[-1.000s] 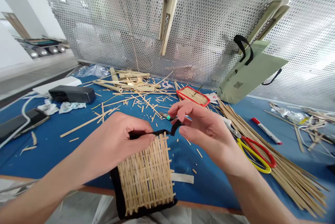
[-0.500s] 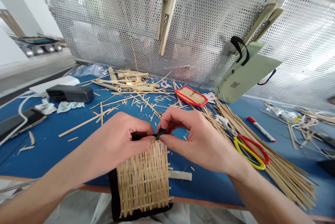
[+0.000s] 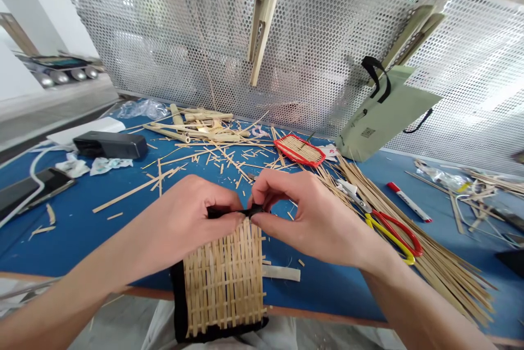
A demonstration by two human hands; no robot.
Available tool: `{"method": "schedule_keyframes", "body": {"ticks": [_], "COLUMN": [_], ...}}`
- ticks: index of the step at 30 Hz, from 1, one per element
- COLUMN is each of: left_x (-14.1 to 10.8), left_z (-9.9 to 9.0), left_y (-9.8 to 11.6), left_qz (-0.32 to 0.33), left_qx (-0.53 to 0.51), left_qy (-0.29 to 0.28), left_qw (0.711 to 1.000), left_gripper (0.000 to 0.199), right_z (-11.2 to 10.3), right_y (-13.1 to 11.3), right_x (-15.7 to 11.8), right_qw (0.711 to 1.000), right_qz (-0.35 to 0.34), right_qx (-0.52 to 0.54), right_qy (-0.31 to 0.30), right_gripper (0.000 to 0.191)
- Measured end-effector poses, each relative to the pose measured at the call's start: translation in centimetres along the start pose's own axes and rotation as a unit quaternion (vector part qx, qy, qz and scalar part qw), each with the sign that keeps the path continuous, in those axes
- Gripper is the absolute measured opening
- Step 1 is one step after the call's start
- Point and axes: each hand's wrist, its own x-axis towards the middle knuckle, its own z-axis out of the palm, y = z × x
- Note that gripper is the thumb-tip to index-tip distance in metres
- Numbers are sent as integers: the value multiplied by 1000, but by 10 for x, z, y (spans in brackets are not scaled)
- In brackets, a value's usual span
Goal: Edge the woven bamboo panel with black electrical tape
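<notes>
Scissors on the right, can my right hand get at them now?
Probably, if it lets go: the right hand pinches the black strip, but the scissors lie close by, with their red handle uncovered.

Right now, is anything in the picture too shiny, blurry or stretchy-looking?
In the head view, white glare washes over the right-hand perforated panel; in the head view, the woven bamboo piece looks fairly sharp, but the silvery round things far left look softer; in the head view, the left forearm and right forearm look stretched toward the corners, maybe from a wide lens.
</notes>
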Motion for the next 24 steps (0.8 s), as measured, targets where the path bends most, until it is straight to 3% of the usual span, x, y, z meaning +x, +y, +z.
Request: {"method": "schedule_keyframes", "body": {"ticks": [11,24], "left_x": [3,1], "left_z": [3,1], "left_y": [-5,-2], "left_qz": [7,14], "left_qx": [5,26], "left_qy": [7,7], "left_qw": [1000,1000], "left_gripper": [33,33], "right_z": [4,9], "right_y": [-5,-1], "right_x": [2,3], "right_qw": [998,999], "right_qz": [-13,13], "right_qx": [-52,-29], "right_qy": [-20,2], "right_gripper": [18,17]}}
